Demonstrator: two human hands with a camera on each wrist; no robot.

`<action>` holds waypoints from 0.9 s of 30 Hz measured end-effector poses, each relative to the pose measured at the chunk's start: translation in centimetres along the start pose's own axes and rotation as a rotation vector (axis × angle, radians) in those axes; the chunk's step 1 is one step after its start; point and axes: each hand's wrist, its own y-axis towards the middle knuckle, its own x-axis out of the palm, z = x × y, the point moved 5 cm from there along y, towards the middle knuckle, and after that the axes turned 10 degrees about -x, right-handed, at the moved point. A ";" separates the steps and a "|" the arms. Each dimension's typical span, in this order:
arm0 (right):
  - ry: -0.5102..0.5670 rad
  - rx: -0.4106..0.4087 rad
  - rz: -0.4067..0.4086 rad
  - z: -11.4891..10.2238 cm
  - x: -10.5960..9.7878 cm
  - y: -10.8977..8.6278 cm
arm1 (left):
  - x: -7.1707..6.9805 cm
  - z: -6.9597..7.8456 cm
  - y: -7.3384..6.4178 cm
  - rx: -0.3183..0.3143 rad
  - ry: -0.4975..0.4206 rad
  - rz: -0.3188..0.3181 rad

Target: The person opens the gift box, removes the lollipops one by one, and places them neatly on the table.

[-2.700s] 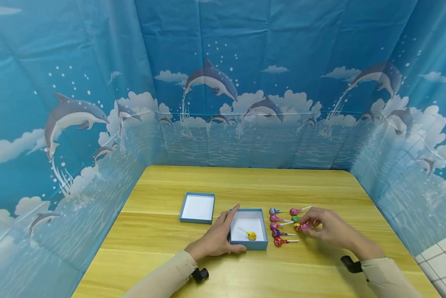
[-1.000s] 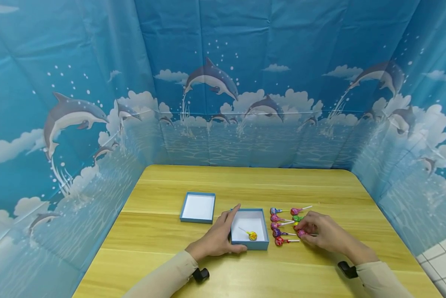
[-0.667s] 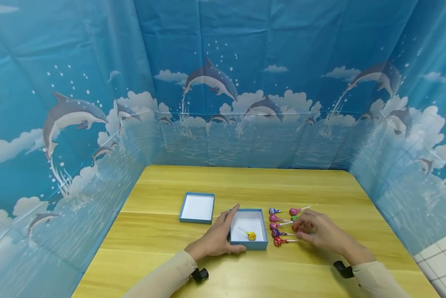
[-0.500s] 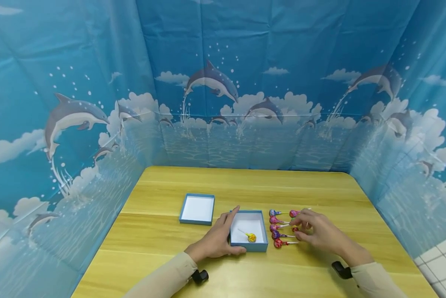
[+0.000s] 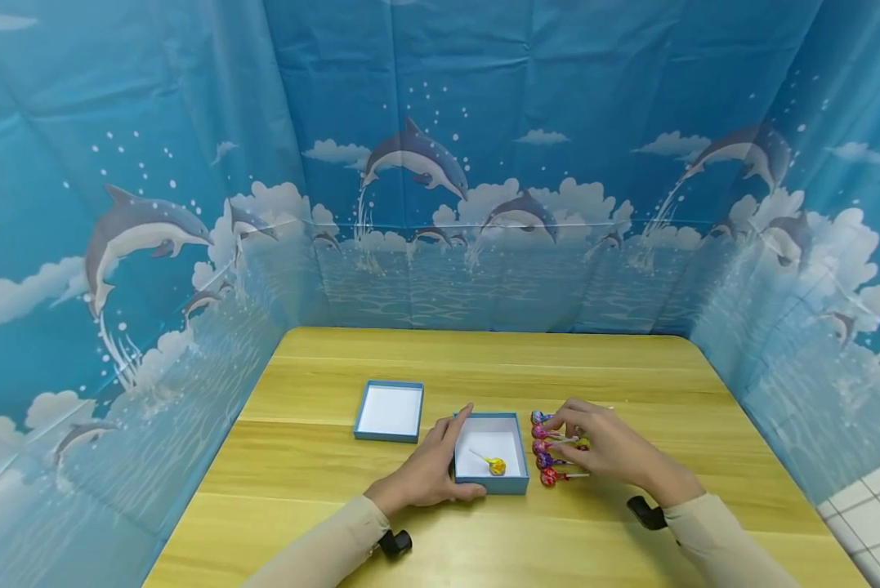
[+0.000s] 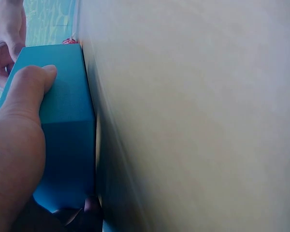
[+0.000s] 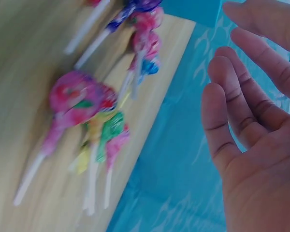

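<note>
In the head view my left hand (image 5: 426,471) holds the left side and near corner of an open blue box (image 5: 509,487) with a white inside. The left wrist view has the thumb (image 6: 31,84) pressed on the box's wall. A yellow-wrapped lollipop (image 5: 496,466) lies in the box. My right hand (image 5: 616,447) hovers over lollipops to the right of the box, its fingers loosely bent and holding nothing. A red lollipop (image 5: 549,476) ends the left column. The right wrist view shows a pink lollipop (image 7: 75,99) beside a green one (image 7: 113,125); the head view hides part of this group behind the hand.
A blue lid (image 5: 390,412), white inside, lies upturned left of the box on the wooden table (image 5: 322,359). Blue dolphin-print sheets (image 5: 440,196) stand around the table's back and sides.
My right hand let go of a pink lollipop in the right column, then moved left over the left column. The left hand and box stay put.
</note>
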 end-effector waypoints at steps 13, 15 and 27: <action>0.024 -0.073 -0.110 -2.0 1.0 4.2 | 0.1 -0.1 0.1 -0.004 0.005 0.003; 0.017 -0.081 -0.144 -2.2 1.1 4.8 | 0.1 -0.1 0.1 -0.004 0.009 0.004; 0.040 -0.146 -0.300 -3.5 2.3 7.9 | 0.0 -0.1 0.1 0.006 0.023 0.002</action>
